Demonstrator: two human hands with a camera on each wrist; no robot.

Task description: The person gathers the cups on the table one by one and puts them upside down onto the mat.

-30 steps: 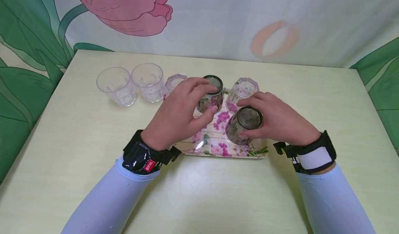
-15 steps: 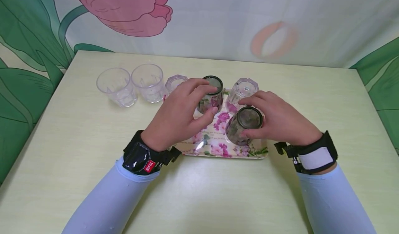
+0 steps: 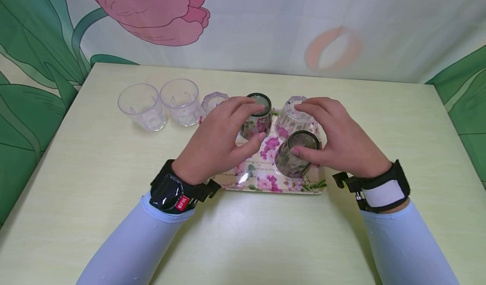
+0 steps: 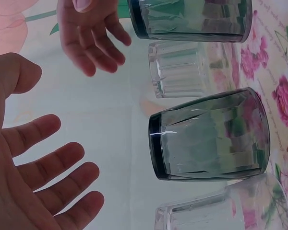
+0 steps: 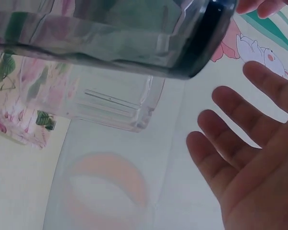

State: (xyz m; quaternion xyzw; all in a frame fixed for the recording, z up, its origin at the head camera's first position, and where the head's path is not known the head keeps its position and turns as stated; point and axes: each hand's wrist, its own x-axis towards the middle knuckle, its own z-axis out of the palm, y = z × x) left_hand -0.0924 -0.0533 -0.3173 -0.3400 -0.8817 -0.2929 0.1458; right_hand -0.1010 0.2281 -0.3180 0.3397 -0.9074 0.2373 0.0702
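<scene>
My left hand (image 3: 216, 145) is held with spread, relaxed fingers over the near-left side of a dark grey glass (image 3: 265, 120), which stands upside down on a floral tray (image 3: 243, 181). In the left wrist view its fingertips (image 4: 89, 175) are apart from that glass. A second upside-down dark glass (image 3: 290, 163) stands on the tray's front right part. Above and right of it, my right hand (image 3: 339, 139) has its fingers extended, clear of the glass in the wrist views. Behind stands an upside-down clear glass (image 3: 290, 118). Another clear glass (image 3: 214, 100) is partly hidden by my left hand.
Two clear cups stand mouth up on the table left of the tray, the outer cup (image 3: 142, 109) and the inner cup (image 3: 181, 103). A printed curtain (image 3: 258, 27) hangs behind the pale table (image 3: 95, 171).
My right hand has let go of the front dark glass, its fingers lifting and spreading away from it. The glass stays on the tray, and my left hand has hardly moved.
</scene>
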